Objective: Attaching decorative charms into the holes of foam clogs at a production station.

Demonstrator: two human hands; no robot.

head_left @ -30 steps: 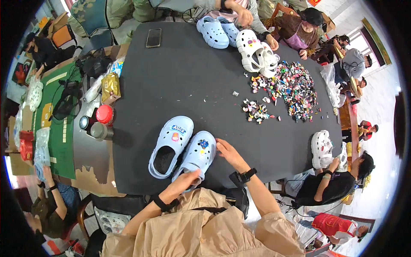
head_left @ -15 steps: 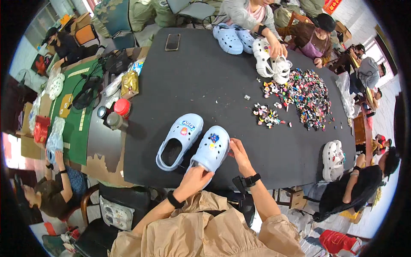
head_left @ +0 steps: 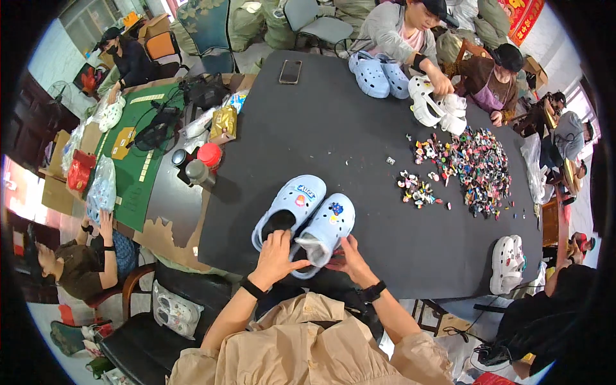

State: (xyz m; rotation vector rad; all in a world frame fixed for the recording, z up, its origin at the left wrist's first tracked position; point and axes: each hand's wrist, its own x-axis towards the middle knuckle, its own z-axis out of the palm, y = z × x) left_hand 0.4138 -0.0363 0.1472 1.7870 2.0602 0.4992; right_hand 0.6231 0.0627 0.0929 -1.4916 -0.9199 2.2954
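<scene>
Two light blue clogs with charms lie side by side before me on the dark table. My left hand (head_left: pixel 274 262) is at the heel of the left clog (head_left: pixel 298 196), fingertips at its dark opening. Its thumb stretches toward the heel of the right clog (head_left: pixel 335 221). My right hand (head_left: pixel 353 262) holds the right clog by its outer rear side, fingers partly hidden. Something clear or whitish, perhaps plastic, shows in the right clog's opening. The left clog bears a blue lettered charm and a pinkish one; the right has a dark blue charm and a small yellow one.
Loose colourful charms (head_left: pixel 480 168) are heaped at the right. Across the table a person handles white clogs (head_left: pixel 427 106) beside other blue clogs (head_left: pixel 371 76). White clogs (head_left: pixel 507 264) stand at the right edge. A phone (head_left: pixel 290 72), a red-lidded jar (head_left: pixel 209 156) and bottles lie leftward.
My left hand has moved from the right clog's opening to the left clog's heel. My right hand has shifted back toward the right clog's heel. The view has swung slightly.
</scene>
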